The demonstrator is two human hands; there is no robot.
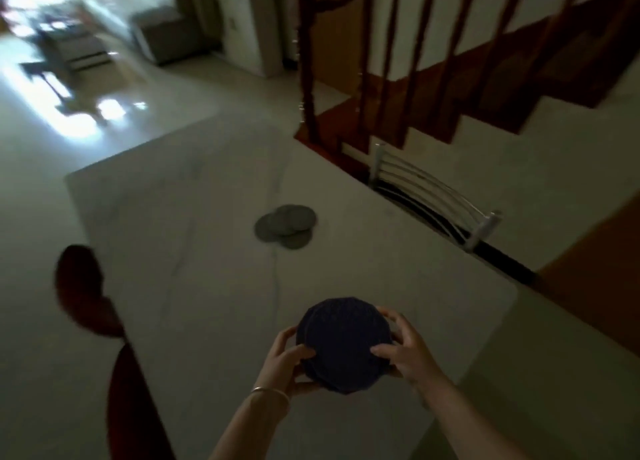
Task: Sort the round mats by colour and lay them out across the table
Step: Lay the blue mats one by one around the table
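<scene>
Blue mats (pixel 343 345), stacked, sit gripped between both hands, left (pixel 289 364) and right (pixel 403 350).

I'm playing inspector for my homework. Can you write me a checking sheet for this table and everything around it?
Surface: pale marbled table, dimly lit.
Job's things: stack of dark blue round mats held above the near edge; grey round mats overlapping mid-table.
Clutter: nothing seen.
Hands: left hand and right hand grip the blue stack from both sides.
Cables: nothing seen.
Surroundings: white metal chair back on the right; dark red wooden chair back on the left; red wooden staircase beyond.
</scene>
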